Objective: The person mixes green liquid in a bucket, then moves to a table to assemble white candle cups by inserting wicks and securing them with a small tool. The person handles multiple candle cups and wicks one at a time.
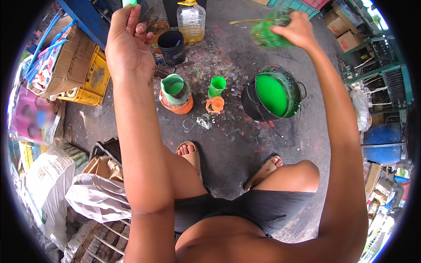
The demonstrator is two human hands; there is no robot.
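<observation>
Two hands are raised: the right hand (298,30), upper right of the frame, is closed on a green-smeared ladle (268,31); the left hand (128,41) pinches a green piece (130,3). Drips are best kept over the pot (272,94).

A cluttered, open-air backyard workshop. Paint splatters stain the concrete floor (228,144). A pot of green liquid (272,94), stacked cartons (72,61) and sacks (48,179) surround it.

Floor (228,144) free; pot (272,94), jugs (175,87) crowd beyond.
</observation>
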